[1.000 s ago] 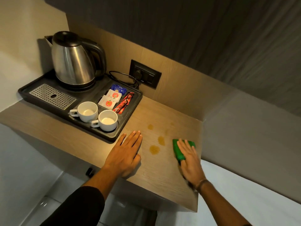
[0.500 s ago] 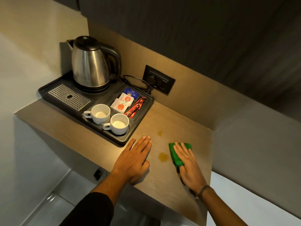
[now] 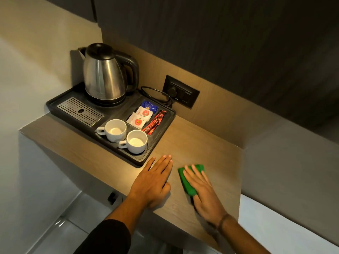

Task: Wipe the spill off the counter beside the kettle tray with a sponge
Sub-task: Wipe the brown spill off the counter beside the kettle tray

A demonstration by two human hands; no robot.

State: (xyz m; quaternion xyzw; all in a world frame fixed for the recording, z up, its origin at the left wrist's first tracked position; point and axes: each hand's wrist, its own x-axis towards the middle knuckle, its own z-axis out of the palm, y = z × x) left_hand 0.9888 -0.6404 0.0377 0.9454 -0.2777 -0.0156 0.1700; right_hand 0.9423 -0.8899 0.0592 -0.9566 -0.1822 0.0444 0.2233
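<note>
A green sponge [image 3: 185, 182] lies flat on the wooden counter [image 3: 198, 145], just right of the black kettle tray [image 3: 141, 159]. My right hand [image 3: 203, 191] presses on the sponge with fingers spread, covering most of it. My left hand [image 3: 154, 178] rests flat on the counter beside the tray's near corner, holding nothing. No brown spill drops show on the bare wood around the sponge; whatever is under the sponge is hidden.
On the tray stand a steel kettle [image 3: 105, 76], two white cups [image 3: 114, 130] [image 3: 136, 141], sachets [image 3: 142, 116] and a drip grate [image 3: 79, 111]. A wall socket [image 3: 180, 93] with a cable sits behind. The counter ends close on the right and front.
My right hand slid the sponge left, toward my left hand, over the brown drops. The drops seen earlier no longer show. The camera view shifted, so everything sits further right in frame.
</note>
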